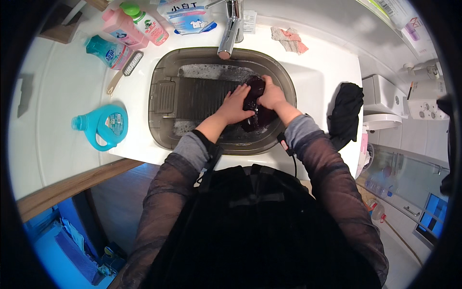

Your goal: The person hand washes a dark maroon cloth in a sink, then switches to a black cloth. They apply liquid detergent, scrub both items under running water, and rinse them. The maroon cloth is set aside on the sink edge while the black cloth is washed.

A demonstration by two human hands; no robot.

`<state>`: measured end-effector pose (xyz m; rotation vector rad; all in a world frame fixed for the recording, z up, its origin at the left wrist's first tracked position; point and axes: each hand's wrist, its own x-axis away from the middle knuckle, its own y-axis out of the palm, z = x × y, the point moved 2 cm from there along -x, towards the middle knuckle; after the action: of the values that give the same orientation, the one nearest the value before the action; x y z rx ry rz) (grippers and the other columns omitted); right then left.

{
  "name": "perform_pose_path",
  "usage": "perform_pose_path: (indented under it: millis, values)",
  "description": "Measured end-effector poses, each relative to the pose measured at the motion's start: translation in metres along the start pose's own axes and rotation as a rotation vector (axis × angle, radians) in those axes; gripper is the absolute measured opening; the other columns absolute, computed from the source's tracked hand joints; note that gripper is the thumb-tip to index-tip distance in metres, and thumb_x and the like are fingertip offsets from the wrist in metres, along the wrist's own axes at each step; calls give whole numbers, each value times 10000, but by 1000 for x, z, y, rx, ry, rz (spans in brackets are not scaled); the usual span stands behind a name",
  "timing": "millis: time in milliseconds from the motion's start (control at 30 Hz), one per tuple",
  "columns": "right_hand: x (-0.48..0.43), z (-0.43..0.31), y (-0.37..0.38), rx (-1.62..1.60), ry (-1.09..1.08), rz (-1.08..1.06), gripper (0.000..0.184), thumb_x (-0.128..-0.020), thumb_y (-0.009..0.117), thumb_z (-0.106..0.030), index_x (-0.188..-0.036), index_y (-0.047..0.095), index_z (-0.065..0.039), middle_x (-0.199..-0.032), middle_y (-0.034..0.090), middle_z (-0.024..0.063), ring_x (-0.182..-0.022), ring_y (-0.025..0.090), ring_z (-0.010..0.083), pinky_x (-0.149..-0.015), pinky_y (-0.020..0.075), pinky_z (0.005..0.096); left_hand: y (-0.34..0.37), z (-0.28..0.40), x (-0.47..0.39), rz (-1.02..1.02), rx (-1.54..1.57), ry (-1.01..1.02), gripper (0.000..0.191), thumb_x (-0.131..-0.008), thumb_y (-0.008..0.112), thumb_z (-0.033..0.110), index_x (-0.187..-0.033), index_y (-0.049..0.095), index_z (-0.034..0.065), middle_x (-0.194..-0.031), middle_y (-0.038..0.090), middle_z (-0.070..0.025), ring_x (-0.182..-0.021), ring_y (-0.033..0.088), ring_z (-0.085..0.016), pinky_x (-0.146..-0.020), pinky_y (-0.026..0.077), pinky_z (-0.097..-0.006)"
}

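Note:
A grey translucent plastic washbasin (pixel 158 139) with a ribbed washboard floor (pixel 198 97) rests in the white sink. Soapy water and foam (pixel 213 72) lie along its sides. At the basin's right end is a wet, dark maroon cloth (pixel 265 115), bunched up. My right hand (pixel 270 94) grips the cloth's upper part, fingers curled over its far edge. My left hand (pixel 234 104) lies against the cloth's left side with fingers extended; whether it pinches any fabric is hard to tell.
A chrome faucet (pixel 231 30) overhangs the basin's far rim. Detergent bottles (pixel 124 34) and a scrub brush (pixel 126 70) stand or lie at the back left, a teal jug (pixel 104 126) at left. A black garment (pixel 345 113) lies on the right counter; a rag (pixel 290 39) is behind.

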<state>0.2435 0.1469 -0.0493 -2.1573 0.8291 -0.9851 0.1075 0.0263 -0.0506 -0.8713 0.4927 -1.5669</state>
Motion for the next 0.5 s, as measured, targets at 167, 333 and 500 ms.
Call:
perform_pose_path:
  millis: [167, 333, 500]
  values:
    - [36, -6, -21, -807, -20, -32, 698, -690, 727, -13, -1363, 546, -41, -1132, 690, 140, -1007, 673, 256, -930, 526, 333, -18, 3, 32, 97, 568, -22, 1042, -797, 827, 316, -1581, 192, 59, -1565, 350, -173, -1451, 338, -277, -1177, 298, -368]
    - [68, -40, -50, -1205, -176, -193, 628, -719, 687, 17, -1331, 553, -20, -1145, 663, 100, -1027, 640, 199, -919, 519, 322, -43, 38, 41, 88, 1364, -162, 871, -855, 787, 362, -1515, 312, 52, -1430, 490, -121, -1291, 496, -217, -1079, 418, -362]
    - [74, -64, -56, -1186, -255, -347, 583, -737, 685, -8, -1309, 570, -28, -1099, 666, 81, -1017, 643, 190, -928, 511, 309, -68, 65, 46, 40, 1636, -137, 573, -860, 780, 308, -1324, 539, 75, -1195, 636, -86, -1071, 643, -223, -922, 544, -391]
